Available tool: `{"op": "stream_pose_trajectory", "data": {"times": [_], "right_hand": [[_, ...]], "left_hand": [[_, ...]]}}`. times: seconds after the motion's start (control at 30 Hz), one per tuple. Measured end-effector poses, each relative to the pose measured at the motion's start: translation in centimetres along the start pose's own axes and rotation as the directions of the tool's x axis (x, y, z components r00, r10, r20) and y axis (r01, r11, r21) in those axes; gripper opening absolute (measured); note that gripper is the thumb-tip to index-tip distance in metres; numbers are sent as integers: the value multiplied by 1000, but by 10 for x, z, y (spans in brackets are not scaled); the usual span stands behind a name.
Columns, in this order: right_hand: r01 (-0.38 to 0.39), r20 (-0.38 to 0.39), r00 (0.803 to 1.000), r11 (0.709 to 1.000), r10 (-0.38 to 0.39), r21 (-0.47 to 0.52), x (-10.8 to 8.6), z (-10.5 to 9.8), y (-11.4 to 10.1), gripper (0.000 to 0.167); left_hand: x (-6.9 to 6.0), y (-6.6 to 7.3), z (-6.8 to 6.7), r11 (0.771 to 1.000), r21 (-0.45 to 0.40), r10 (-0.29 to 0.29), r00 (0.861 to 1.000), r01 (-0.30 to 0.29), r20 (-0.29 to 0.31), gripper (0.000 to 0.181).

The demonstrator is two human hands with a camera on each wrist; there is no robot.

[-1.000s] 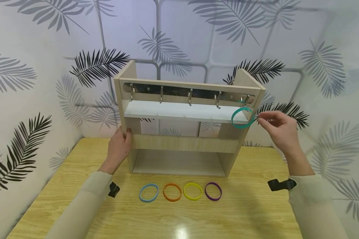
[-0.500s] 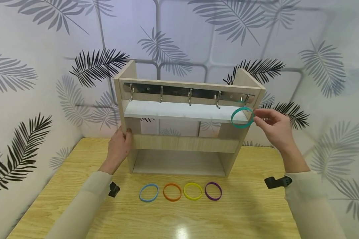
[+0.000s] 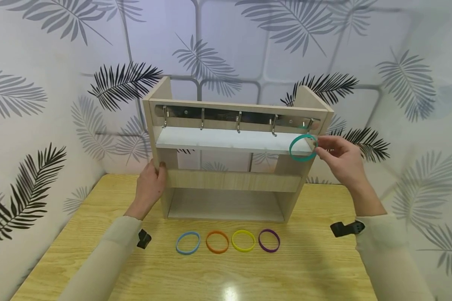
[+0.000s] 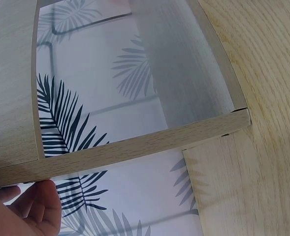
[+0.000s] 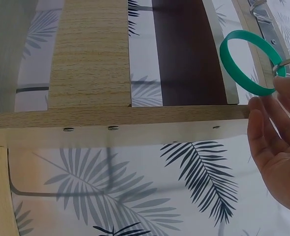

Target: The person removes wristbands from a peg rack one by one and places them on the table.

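Observation:
My right hand [image 3: 340, 156] pinches a green silicone wristband [image 3: 291, 151] by its right side, thumb against fingers. The wristband hangs below the rightmost hook [image 3: 310, 124] of the metal hook rail [image 3: 222, 113]. In the right wrist view, that hook's tip [image 5: 285, 62] overlaps the edge of the green wristband [image 5: 236, 69]; I cannot tell whether it passes through the loop. My left hand [image 3: 149, 184] grips the left side panel of the wooden shelf unit [image 3: 233, 179]. In the left wrist view, its fingers [image 4: 47, 209] curl behind the panel edge [image 4: 135, 145].
Blue [image 3: 178, 244], orange [image 3: 217, 252], yellow [image 3: 243, 250] and purple [image 3: 269, 250] wristbands lie in a row on the wooden table [image 3: 196, 280], in front of the shelf unit. A patterned wall [image 3: 226, 50] stands close behind it. The other hooks [image 3: 239, 123] carry nothing.
My right hand has moved a little to the left, closer to the shelf's right side. The green wristband has shifted slightly left with it. My left hand stays in place.

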State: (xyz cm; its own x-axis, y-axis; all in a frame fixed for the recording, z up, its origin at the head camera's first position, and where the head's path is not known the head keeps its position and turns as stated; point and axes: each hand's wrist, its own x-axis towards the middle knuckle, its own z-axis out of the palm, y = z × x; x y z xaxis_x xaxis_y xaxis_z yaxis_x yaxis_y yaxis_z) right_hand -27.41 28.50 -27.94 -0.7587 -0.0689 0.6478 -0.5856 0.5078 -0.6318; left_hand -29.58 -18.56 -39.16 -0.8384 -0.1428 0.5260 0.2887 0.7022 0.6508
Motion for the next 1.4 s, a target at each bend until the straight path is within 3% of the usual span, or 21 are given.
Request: {"op": "stream_pose_trajectory", "data": {"times": [0.3,0.7,1.4], "right_hand": [[29,4,1000,999,-29,36,-1,2,-2,27],[44,-21,999,997,-43,63,1,0,-12,24],[76,-17,997,997,-75,33,-6,5,-28,22]], "left_hand": [[0,-1,1,1000,-1,19,1000,-19,-12,48],[1,0,0,1000,-10,-9,1000,9,-6,48],[0,-1,0,1000,-12,-18,1000,18,12,51]]}}
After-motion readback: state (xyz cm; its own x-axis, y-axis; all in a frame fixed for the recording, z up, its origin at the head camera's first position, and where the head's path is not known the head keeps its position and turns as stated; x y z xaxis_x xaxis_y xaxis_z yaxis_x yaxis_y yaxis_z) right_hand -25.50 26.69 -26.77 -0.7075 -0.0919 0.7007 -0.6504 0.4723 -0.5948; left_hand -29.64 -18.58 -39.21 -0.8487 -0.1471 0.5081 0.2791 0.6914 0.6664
